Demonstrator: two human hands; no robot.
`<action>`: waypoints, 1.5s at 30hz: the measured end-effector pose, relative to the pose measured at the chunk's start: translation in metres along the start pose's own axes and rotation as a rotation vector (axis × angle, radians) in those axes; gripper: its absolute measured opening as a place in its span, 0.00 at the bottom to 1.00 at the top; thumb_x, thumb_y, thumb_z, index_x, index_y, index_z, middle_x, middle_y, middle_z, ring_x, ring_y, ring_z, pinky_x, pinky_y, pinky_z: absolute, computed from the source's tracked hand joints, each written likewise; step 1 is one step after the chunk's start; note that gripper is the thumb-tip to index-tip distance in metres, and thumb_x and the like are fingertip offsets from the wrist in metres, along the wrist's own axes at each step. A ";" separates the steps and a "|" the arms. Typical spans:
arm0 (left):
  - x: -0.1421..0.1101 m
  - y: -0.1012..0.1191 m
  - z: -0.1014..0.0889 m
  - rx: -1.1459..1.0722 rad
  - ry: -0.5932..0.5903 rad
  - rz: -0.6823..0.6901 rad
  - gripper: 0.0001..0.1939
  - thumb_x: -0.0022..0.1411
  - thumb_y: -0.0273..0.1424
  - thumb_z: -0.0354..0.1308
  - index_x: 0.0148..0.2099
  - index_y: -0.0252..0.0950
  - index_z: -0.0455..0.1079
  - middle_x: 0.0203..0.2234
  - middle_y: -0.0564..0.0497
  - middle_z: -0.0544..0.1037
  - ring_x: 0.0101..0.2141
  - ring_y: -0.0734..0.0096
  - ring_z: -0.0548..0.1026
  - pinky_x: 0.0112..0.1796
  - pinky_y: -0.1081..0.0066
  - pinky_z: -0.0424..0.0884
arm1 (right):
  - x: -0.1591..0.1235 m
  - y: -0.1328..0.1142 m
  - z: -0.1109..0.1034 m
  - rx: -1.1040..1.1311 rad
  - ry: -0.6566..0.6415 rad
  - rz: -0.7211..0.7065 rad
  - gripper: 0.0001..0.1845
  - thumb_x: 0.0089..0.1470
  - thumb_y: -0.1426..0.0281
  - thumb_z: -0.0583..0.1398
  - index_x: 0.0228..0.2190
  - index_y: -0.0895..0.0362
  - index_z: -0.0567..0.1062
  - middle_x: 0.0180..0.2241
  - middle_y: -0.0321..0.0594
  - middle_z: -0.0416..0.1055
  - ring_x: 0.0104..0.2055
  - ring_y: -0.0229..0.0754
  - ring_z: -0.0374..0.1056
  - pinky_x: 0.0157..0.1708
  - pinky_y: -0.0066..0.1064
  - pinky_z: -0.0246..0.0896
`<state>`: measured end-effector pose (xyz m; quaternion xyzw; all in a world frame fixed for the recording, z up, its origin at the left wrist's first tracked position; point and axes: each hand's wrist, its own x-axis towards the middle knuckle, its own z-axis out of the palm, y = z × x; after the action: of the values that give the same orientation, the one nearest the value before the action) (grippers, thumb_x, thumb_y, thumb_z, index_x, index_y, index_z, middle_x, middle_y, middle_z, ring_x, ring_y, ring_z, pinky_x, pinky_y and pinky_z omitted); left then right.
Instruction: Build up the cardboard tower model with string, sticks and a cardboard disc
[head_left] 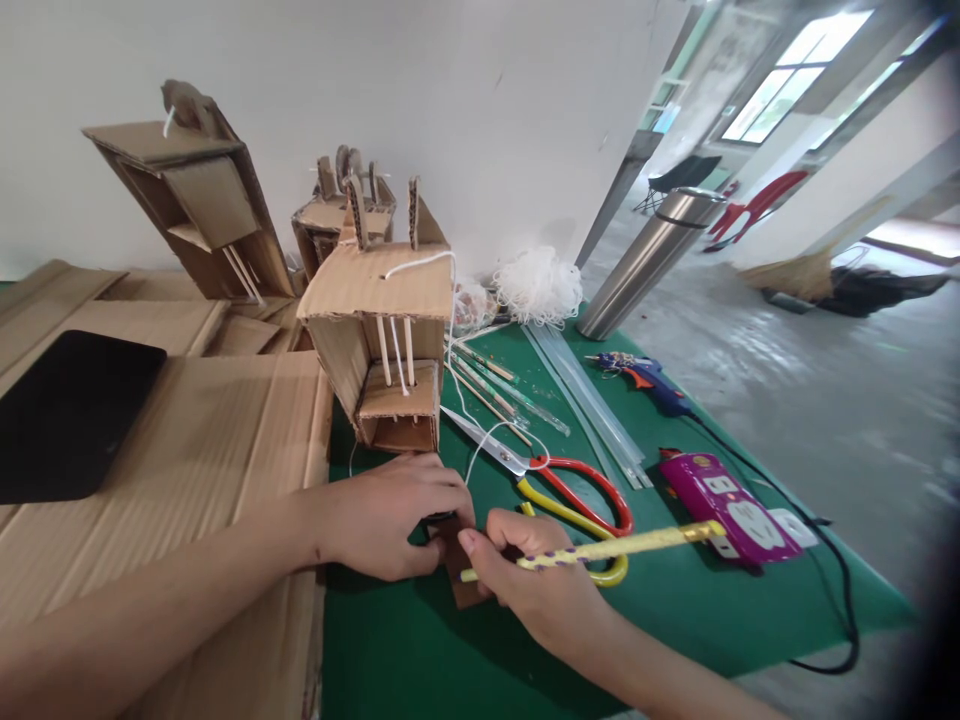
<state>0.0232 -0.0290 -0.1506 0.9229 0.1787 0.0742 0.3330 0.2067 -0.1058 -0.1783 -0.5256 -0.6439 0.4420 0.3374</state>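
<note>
A pale yellow pen with purple marks (637, 543) is gripped in my right hand (544, 590), its tip down at a small brown cardboard piece (466, 594). Bent over the far end of that piece, my left hand (390, 515) pinches it against the table; something dark between thumb and fingers is too hidden to name. Just beyond my left hand stands a cardboard box model (382, 285) with two uprights, wooden sticks and a white string (420, 262). Scissors (577, 490) with red and yellow handles lie open beside my right hand.
A purple case (727, 508), a blue glue gun (649, 385) and clear glue sticks (592, 405) lie on the green table (405, 660). Behind are a steel flask (649, 265) and white string (538, 287). Cardboard sheets (225, 430) bear a black tablet (75, 415); more models (187, 200) stand behind.
</note>
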 end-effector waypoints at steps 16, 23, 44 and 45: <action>0.000 0.000 0.000 -0.010 0.004 0.004 0.13 0.53 0.21 0.57 0.42 0.37 0.70 0.38 0.49 0.77 0.41 0.61 0.71 0.46 0.62 0.65 | 0.001 -0.002 -0.001 0.016 -0.024 -0.007 0.22 0.54 0.63 0.54 0.14 0.52 0.52 0.13 0.29 0.52 0.17 0.33 0.49 0.17 0.27 0.42; 0.001 0.001 -0.001 -0.016 0.003 0.006 0.12 0.54 0.22 0.57 0.41 0.37 0.70 0.38 0.49 0.77 0.41 0.61 0.71 0.46 0.62 0.66 | 0.001 -0.004 -0.001 0.020 -0.040 0.012 0.23 0.55 0.64 0.54 0.14 0.53 0.50 0.13 0.29 0.50 0.17 0.33 0.48 0.17 0.27 0.42; -0.001 -0.001 0.001 -0.022 0.000 0.021 0.17 0.51 0.19 0.58 0.43 0.38 0.71 0.42 0.50 0.78 0.43 0.61 0.72 0.47 0.62 0.67 | -0.007 0.003 -0.004 0.219 -0.038 0.049 0.32 0.62 0.46 0.48 0.22 0.56 0.71 0.15 0.35 0.65 0.16 0.34 0.56 0.17 0.26 0.49; -0.001 -0.001 0.001 -0.022 0.009 0.025 0.17 0.52 0.19 0.58 0.43 0.38 0.71 0.42 0.50 0.79 0.43 0.60 0.72 0.48 0.61 0.67 | -0.007 0.003 -0.005 0.216 -0.041 0.040 0.32 0.61 0.45 0.49 0.22 0.57 0.72 0.16 0.35 0.65 0.17 0.34 0.57 0.17 0.26 0.49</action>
<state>0.0224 -0.0291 -0.1522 0.9210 0.1678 0.0843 0.3414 0.2135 -0.1120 -0.1789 -0.4899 -0.5886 0.5261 0.3700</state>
